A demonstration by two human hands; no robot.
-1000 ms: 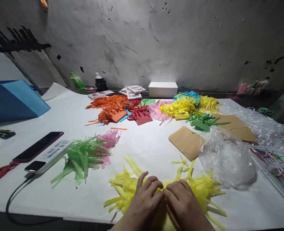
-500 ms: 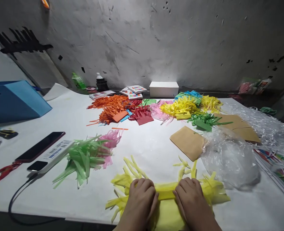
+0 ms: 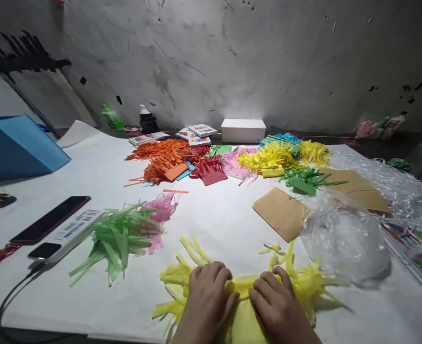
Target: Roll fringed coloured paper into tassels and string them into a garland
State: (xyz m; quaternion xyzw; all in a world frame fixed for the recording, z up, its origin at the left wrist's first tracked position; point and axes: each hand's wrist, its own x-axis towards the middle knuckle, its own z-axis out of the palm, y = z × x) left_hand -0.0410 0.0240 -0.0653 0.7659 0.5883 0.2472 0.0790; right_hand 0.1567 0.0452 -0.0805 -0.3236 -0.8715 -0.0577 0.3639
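Left hand [image 3: 211, 296]: fingers curled on yellow fringed paper [image 3: 245, 286] — grip unclear
Right hand [image 3: 277, 298]: same paper, just apart from left
Paper: under both hands on desk [image 3: 218, 215], fringes splayed outward
Beyond left hand: green fringe [image 3: 120, 234] — pink fringe [image 3: 161, 210] touching it

Yellow paper fringe [image 3: 313, 286] up near, bright as lemons!
Left, pale green fringe [image 3: 116, 234] beside pink fringe [image 3: 163, 206]; far off, an orange pile [image 3: 161, 155], dark red fringe [image 3: 211, 171], a plain white box [image 3: 243, 131]; right, a brown envelope [image 3: 279, 213]; far left, a two-tone blue box [image 3: 21, 148]; behind, a mottled grey wall [image 3: 211, 62].
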